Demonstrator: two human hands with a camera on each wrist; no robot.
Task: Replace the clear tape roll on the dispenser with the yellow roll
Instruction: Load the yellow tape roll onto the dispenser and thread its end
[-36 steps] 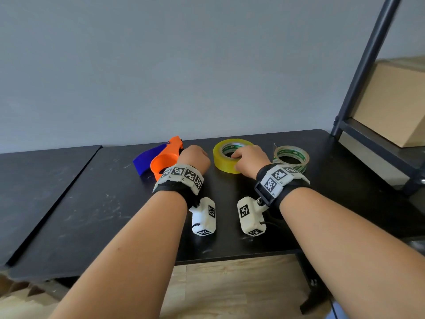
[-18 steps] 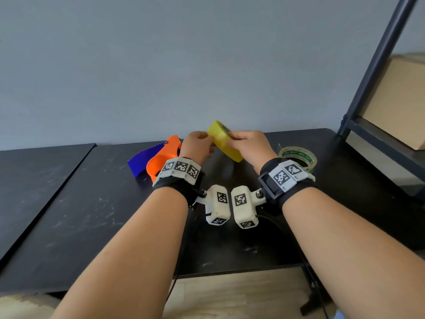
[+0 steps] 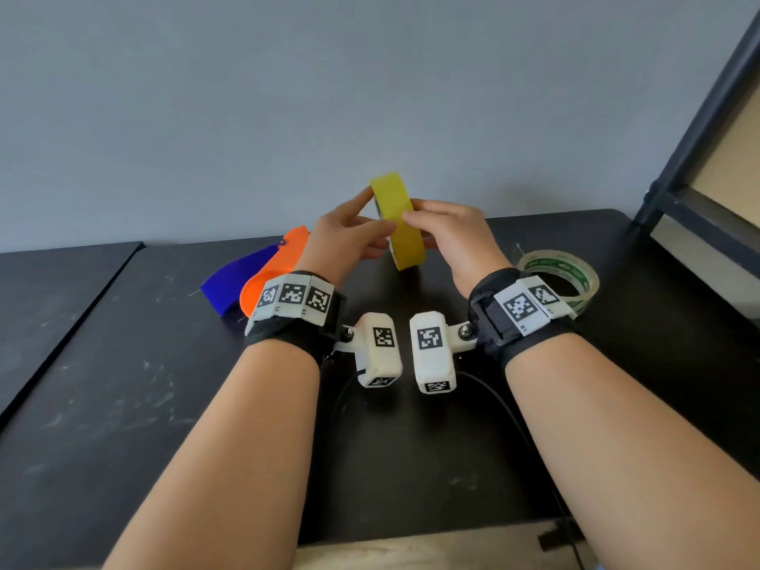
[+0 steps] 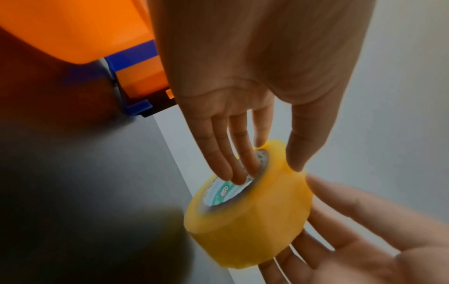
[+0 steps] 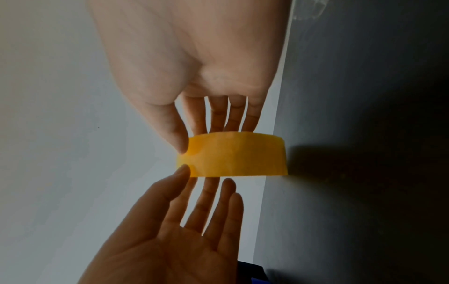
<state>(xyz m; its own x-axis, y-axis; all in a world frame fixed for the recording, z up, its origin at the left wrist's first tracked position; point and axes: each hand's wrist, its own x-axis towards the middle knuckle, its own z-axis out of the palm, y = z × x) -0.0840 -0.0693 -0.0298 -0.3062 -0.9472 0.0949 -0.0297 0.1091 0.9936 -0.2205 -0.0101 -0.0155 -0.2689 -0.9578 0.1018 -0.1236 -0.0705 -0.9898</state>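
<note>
The yellow tape roll [image 3: 399, 224] stands on edge in the air above the black table [image 3: 123, 405], held between both hands. My left hand [image 3: 380, 209] has its thumb on the roll's outer band and its fingers [image 4: 239, 173] against the printed core. My right hand [image 3: 427, 224] pinches the other side, with the thumb [image 5: 181, 146] on the band and the fingers behind the roll [image 5: 233, 155]. The orange and blue dispenser [image 3: 279, 261] lies on the table left of my left hand. The clear roll [image 3: 563, 277] lies flat behind my right wrist.
A grey wall [image 3: 370, 96] rises just behind the table. A black shelf frame [image 3: 699, 129] with a cardboard box stands at the right. A second dark surface [image 3: 49, 290] adjoins on the left. A black cable [image 3: 514, 409] runs under my right forearm.
The yellow roll went from lying flat on the table to lifted and turned up on edge. My left hand left the dispenser and joined the right on the roll.
</note>
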